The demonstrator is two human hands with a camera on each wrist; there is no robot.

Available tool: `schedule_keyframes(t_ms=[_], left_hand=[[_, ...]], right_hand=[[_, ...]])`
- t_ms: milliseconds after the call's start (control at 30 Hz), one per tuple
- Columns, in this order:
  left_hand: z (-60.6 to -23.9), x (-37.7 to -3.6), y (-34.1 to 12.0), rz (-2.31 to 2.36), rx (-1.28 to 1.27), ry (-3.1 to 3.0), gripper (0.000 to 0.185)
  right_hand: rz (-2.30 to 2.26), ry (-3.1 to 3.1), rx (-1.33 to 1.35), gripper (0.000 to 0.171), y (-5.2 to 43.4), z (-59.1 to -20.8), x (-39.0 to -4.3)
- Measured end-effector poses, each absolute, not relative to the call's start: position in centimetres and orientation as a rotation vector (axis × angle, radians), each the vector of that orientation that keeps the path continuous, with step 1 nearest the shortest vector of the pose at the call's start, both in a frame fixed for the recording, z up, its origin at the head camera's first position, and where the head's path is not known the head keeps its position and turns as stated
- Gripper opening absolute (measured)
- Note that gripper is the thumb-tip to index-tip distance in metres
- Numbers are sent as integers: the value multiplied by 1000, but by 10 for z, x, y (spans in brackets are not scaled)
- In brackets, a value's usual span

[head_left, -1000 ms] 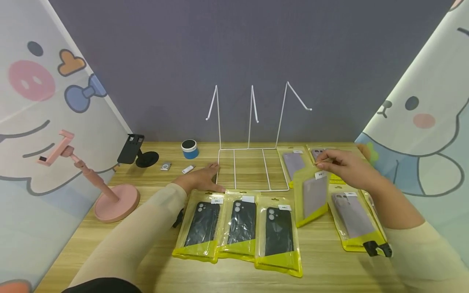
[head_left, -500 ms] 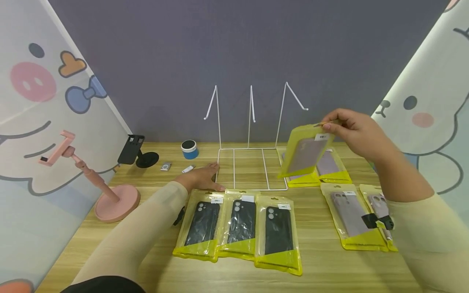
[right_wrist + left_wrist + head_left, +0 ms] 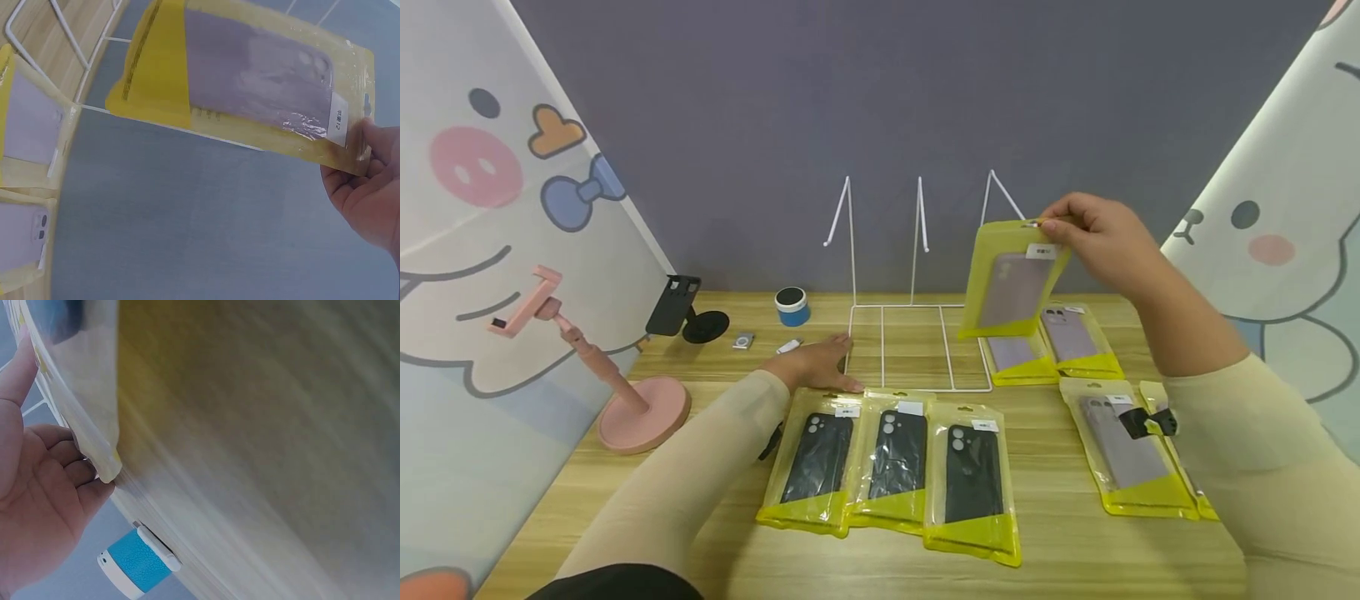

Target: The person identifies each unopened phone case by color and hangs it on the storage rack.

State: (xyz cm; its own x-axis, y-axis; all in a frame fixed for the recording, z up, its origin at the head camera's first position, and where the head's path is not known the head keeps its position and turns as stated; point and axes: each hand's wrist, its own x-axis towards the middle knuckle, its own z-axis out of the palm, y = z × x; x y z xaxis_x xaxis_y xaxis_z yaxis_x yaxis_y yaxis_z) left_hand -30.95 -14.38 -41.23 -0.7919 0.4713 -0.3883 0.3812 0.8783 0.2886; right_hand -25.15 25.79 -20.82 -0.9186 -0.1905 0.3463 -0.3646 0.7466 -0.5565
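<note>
in the head view the right hand [image 3: 1101, 242] pinches a bagged lilac phone case [image 3: 1015, 287] by its top edge, beside the hang hole. the package hangs in the air, nearly upright, in front of the right prong [image 3: 1006, 193] of a white wire rack [image 3: 915, 250] and hides part of it. the right wrist view adds what the head view leaves small: two lens openings in the case, a white label [image 3: 338, 119] near the top, its characters ending in 12, and a thumb pressed on the bag's top corner.

the left hand [image 3: 816, 364] rests at the rack's front left corner, thumb spread from the fingers. the left wrist view shows the palm side, the fingers loosely bent beside a bag corner; how firmly they touch the wire cannot be told. the same view shows the grained side of a blue cylinder [image 3: 139, 559] and the metal tip of a white stick [image 3: 159, 549].

only the head view takes in all three bagged black phone cases [image 3: 901, 454] on the worktop [image 3: 1060, 542]. two more lilac packages [image 3: 1070, 335] lie at the rack's right edge; two nearer ones [image 3: 1123, 442] are partly covered by the right wrist.
</note>
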Motion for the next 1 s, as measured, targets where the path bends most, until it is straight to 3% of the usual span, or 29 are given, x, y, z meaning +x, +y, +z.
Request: schedule_keyframes(t_ms=[400, 1000], left_hand=[[-404, -306, -137, 216, 645, 2600, 111], [-402, -299, -130, 204, 620, 2604, 108]], right_hand=[[907, -2754, 360, 46, 254, -209, -285], [960, -2788, 222, 43, 247, -200, -344]])
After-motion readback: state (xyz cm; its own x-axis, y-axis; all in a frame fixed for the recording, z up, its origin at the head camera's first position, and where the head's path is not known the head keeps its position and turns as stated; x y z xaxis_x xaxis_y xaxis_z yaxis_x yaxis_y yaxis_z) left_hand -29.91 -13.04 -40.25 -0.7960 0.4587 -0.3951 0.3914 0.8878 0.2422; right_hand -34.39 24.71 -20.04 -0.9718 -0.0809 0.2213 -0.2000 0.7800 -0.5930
